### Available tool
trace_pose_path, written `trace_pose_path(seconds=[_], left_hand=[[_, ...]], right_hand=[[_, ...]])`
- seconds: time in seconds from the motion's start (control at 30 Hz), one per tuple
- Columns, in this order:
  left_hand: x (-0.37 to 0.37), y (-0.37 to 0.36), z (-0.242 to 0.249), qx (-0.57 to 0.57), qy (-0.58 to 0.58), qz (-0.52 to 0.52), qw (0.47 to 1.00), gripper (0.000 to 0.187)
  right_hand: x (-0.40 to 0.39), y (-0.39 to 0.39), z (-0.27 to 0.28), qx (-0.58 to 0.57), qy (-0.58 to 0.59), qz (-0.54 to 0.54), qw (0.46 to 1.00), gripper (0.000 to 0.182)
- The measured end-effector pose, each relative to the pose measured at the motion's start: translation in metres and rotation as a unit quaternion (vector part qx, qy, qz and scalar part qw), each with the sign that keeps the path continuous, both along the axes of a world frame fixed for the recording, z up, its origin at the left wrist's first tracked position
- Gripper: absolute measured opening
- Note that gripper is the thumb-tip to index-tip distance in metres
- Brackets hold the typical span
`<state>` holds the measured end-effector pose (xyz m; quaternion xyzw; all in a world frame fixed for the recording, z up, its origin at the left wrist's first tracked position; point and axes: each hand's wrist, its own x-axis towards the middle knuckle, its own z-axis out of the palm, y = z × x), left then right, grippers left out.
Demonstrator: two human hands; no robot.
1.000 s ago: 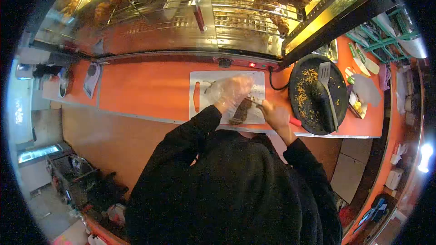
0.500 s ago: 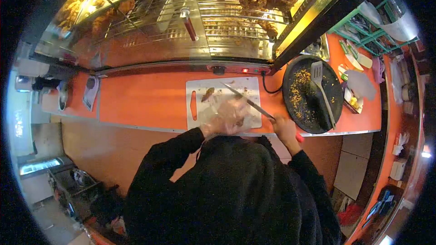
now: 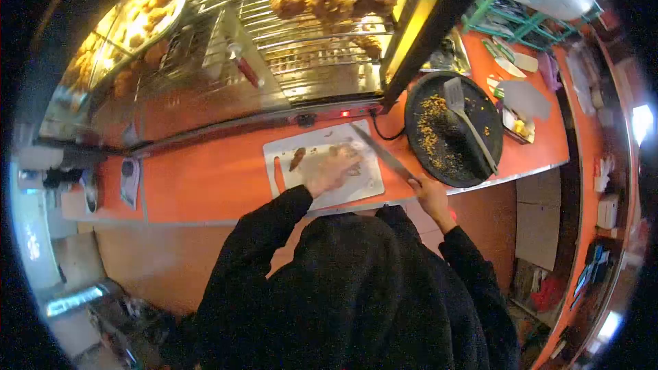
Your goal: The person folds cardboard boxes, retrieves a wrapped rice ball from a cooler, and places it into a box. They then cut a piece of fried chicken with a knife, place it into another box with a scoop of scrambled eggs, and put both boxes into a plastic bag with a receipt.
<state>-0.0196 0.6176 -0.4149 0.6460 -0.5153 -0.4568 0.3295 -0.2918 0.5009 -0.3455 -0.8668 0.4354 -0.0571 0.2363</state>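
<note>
On the orange counter lies a white cutting board [image 3: 317,199] with a slot handle at its left. My left hand [image 3: 330,173] is over the middle of the board, blurred, close to brown food pieces; its fingers are smeared, so its grip is unclear. A separate dark brown piece [image 3: 297,159] lies left of it on the board. My right hand [image 3: 432,198] is closed round the handle of a long knife [image 3: 384,155], at the board's right side. The blade slants up and left to the board's upper right edge.
A black round pan [image 3: 452,177] with crumbs and a slotted spatula [image 3: 473,123] stands on the right. Behind the board is a lit glass cabinet [image 3: 233,113] with fried pieces on racks. Green baskets [image 3: 514,20] and a small food box [image 3: 519,127] are at the right.
The view has tilted and shifted. The knife blade has moved from over the board's middle to its right edge, away from my left hand.
</note>
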Motion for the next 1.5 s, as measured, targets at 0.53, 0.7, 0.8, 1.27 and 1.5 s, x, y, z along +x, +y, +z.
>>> trace_pose_path(seconds=[0.53, 0.7, 0.8, 1.27, 1.5], left_hand=[[-0.084, -0.088, 0.136, -0.141, 0.485, 0.125, 0.854, 0.06], [-0.167, -0.203, 0.176, -0.023, 0.682, 0.091, 0.725, 0.061], [-0.189, -0.307, 0.169, -0.069, 0.72, -0.07, 0.687, 0.055], [-0.31, -0.615, 0.13, 0.164, 0.528, -0.181, 0.813, 0.029], [-0.371, -0.67, 0.088, 0.138, 0.233, -0.275, 0.923, 0.026]], right_hand=[[0.063, -0.015, -0.038, -0.042, -0.002, 0.188, 0.981, 0.019], [-0.051, -0.152, 0.043, -0.212, -0.215, 0.043, 0.952, 0.01], [-0.137, -0.283, 0.07, -0.302, -0.147, -0.161, 0.928, 0.034], [-0.27, -0.386, 0.026, -0.347, -0.099, -0.079, 0.929, 0.016], [-0.278, -0.383, 0.023, -0.287, -0.108, -0.109, 0.946, 0.023]])
